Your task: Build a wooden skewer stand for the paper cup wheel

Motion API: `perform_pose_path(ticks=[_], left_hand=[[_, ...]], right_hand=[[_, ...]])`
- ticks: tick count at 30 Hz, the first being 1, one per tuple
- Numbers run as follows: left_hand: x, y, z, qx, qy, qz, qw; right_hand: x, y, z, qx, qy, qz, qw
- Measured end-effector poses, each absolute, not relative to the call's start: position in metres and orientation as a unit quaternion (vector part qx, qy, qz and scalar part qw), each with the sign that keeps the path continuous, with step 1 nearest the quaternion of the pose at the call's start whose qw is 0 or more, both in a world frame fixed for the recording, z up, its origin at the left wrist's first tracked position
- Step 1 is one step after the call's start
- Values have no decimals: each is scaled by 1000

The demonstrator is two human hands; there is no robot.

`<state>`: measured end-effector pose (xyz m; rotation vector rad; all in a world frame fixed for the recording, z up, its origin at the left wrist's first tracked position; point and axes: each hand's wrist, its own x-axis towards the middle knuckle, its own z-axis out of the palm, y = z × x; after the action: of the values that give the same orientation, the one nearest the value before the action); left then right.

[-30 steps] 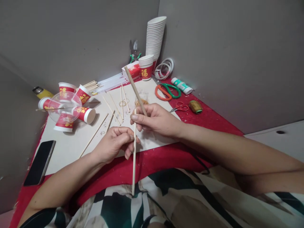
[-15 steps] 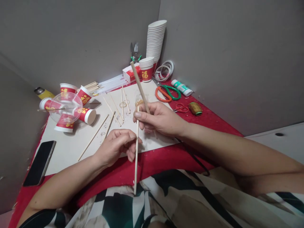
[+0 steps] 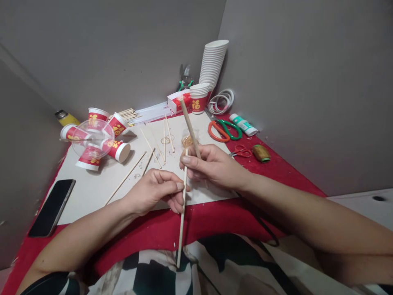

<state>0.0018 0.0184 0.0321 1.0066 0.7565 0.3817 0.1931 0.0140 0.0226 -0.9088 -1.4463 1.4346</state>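
A pale wooden stick [image 3: 181,229] slants down toward my lap. My left hand [image 3: 158,190] pinches it partway along, thumb against the fingers. At its upper end, the thumb and fingertips of my right hand [image 3: 216,166] hold the same stick. A thicker, duller wooden stick [image 3: 190,126] also passes through my right hand and points up and away; its lower part is mostly hidden by the fingers. Just beyond that hand is a small clear bag of rubber bands [image 3: 186,141]. Several thin sticks [image 3: 127,176] and loose rubber bands [image 3: 166,139] lie on the white board [image 3: 89,200].
At left, red paper cups [image 3: 119,150] are joined around a clear plastic disc [image 3: 93,139], near a phone [image 3: 52,208]. Stacked cups [image 3: 214,65], pliers [image 3: 185,82], a white coil [image 3: 221,101], scissors [image 3: 235,129], small red scissors [image 3: 242,151] and a thread spool [image 3: 260,153] stand farther back and right.
The camera view has shifted, so the scene sits lower and farther right. My left fingers have closed onto the pale stick. My right hand keeps its hold on both sticks.
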Motion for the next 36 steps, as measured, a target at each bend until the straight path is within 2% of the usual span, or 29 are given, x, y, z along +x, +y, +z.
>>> perform_pose_path(ticks=[10,17,24,36], left_hand=[[10,8,27,425,386,206,792],[9,10,27,395,384,219,805],[7,11,25,441,366,234,785],[0,27,33,491,348,162,782]], right_hand=[[189,13,22,-368,-583,569,449],[190,19,18,-348,-536,612,466],[192,20,19,-321,-541,635,449],[196,21,13,-313,-549,631,450]])
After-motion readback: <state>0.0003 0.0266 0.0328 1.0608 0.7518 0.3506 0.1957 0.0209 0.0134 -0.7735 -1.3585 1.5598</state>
